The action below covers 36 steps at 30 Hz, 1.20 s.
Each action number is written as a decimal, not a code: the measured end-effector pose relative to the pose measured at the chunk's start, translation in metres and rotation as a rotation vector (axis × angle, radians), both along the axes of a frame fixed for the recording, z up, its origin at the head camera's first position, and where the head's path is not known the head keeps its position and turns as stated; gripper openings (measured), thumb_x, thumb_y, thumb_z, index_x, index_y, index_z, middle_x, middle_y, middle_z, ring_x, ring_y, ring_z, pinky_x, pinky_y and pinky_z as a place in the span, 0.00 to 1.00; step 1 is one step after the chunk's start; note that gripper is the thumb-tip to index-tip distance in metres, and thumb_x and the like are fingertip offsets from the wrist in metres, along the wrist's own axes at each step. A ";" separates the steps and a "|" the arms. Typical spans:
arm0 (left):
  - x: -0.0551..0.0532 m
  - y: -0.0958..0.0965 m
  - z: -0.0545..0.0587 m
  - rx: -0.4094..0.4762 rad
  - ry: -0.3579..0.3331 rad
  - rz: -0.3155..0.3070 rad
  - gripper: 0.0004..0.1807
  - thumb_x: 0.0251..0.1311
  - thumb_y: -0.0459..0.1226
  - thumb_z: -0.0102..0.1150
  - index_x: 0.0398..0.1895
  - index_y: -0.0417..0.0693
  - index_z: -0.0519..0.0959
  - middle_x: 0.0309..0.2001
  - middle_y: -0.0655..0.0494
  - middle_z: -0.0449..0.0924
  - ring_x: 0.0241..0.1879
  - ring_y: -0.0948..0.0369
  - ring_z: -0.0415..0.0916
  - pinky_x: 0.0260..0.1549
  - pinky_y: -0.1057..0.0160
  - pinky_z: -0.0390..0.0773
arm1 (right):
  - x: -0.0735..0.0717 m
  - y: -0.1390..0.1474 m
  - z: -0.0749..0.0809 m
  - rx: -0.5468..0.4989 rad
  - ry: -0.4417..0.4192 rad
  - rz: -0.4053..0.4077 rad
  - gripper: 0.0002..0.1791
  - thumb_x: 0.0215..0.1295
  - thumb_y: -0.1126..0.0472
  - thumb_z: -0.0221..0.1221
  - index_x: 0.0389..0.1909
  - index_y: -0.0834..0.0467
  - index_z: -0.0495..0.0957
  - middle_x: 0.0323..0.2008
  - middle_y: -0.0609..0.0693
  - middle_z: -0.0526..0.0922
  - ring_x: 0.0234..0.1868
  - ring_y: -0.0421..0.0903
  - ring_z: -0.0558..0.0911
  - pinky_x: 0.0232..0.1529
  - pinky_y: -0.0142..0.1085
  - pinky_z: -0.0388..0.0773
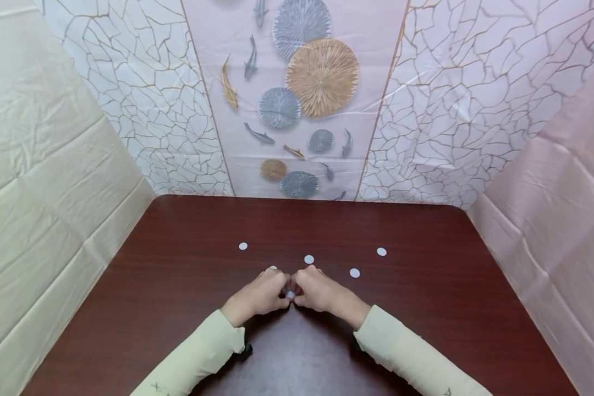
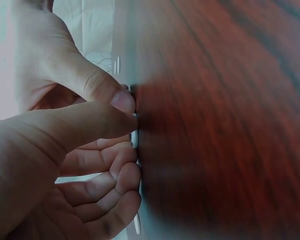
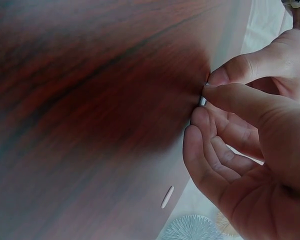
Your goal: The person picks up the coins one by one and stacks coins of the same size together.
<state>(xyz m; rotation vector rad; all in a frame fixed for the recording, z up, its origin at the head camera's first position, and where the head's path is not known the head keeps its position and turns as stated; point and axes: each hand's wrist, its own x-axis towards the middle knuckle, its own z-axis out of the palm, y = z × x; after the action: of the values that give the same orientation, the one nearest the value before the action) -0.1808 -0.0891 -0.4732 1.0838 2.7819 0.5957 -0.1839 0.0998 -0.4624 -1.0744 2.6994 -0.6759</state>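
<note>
One pinched disc [image 1: 290, 295], pale and mostly covered by fingertips, is the centre of the action on the dark red counter [image 1: 178, 231], so let's sweep from the left! A cream side cloth [image 1: 54, 192] hangs well left of the pinched disc; the left sleeve [image 1: 193, 357] lies on its near left, a dark band [image 1: 246, 352] showing under the cuff. Beyond the pinched disc, off to its left, an outer disc [image 1: 243, 246] lies flat and white. Next up, the left hand [image 1: 259, 291], just left of the pinched disc, its grip closed, thumb and fingers holding that little piece! Peeking past the knuckles, a half-hidden disc [image 1: 273, 268], beyond the pinched disc and slightly left.

Dead centre, the pinched disc itself, between the two hands, low by the wood; touching it or not, I cannot tell. Slightly right and beyond it, a middle disc [image 1: 309, 259]. Just right of the pinched disc, the right hand [image 1: 322, 289], its grip closed on the same piece! Farther right and beyond, a fifth disc [image 1: 354, 273], then a last disc [image 1: 381, 251]. The right sleeve [image 1: 416, 355] lies to the pinched disc's near right.
</note>
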 end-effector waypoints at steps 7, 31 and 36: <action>0.001 -0.001 -0.001 -0.006 0.017 0.010 0.10 0.58 0.33 0.73 0.26 0.46 0.78 0.24 0.58 0.76 0.30 0.63 0.68 0.34 0.66 0.69 | 0.001 -0.002 0.000 0.012 0.012 -0.005 0.04 0.58 0.69 0.72 0.30 0.58 0.87 0.30 0.48 0.91 0.35 0.42 0.89 0.36 0.29 0.82; 0.004 -0.009 0.000 0.025 -0.015 0.013 0.08 0.59 0.32 0.72 0.29 0.44 0.80 0.26 0.55 0.81 0.24 0.68 0.68 0.26 0.70 0.70 | -0.011 0.002 0.002 -0.014 -0.105 0.030 0.06 0.60 0.69 0.72 0.38 0.62 0.88 0.36 0.53 0.92 0.38 0.44 0.91 0.39 0.29 0.84; 0.004 -0.011 0.000 0.007 0.005 0.017 0.06 0.61 0.33 0.72 0.32 0.43 0.81 0.28 0.55 0.83 0.26 0.67 0.73 0.28 0.70 0.74 | -0.021 0.011 0.010 0.021 -0.084 0.000 0.08 0.61 0.67 0.72 0.40 0.63 0.87 0.36 0.54 0.91 0.39 0.44 0.90 0.40 0.31 0.85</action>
<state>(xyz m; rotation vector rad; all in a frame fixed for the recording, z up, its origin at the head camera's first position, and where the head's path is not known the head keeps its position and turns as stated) -0.1767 -0.1001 -0.4729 1.0654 2.7978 0.6056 -0.2049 0.1108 -0.4524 -1.0168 2.6294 -0.6756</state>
